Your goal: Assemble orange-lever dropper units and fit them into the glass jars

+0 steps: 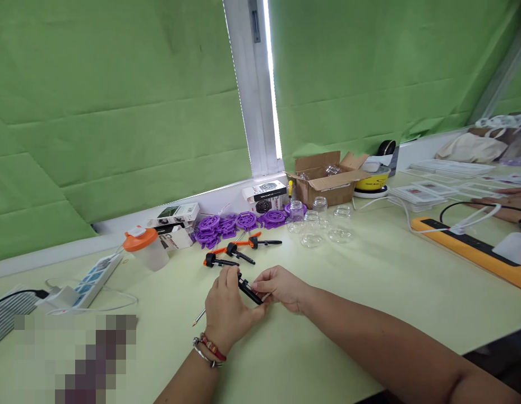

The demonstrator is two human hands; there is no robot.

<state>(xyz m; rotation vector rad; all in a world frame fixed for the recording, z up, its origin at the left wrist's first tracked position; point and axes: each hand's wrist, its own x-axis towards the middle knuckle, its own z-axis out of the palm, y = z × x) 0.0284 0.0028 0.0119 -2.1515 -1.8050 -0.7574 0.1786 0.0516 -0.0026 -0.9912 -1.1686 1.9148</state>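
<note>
The pale green table [395,269] bears a cardboard box [336,195] at one o'clock from the hands. The left hand [225,317] curls its fingers around a black piece [250,290] at its one o'clock. The right hand's [285,289] fingers bunch nearly together at the piece's three o'clock side; what they pinch, I cannot tell.

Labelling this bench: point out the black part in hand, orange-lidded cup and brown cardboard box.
Black part [249,290], head view: midsection.
Orange-lidded cup [153,257], head view: translucent body.
Brown cardboard box [335,195], head view: front wall.
</note>
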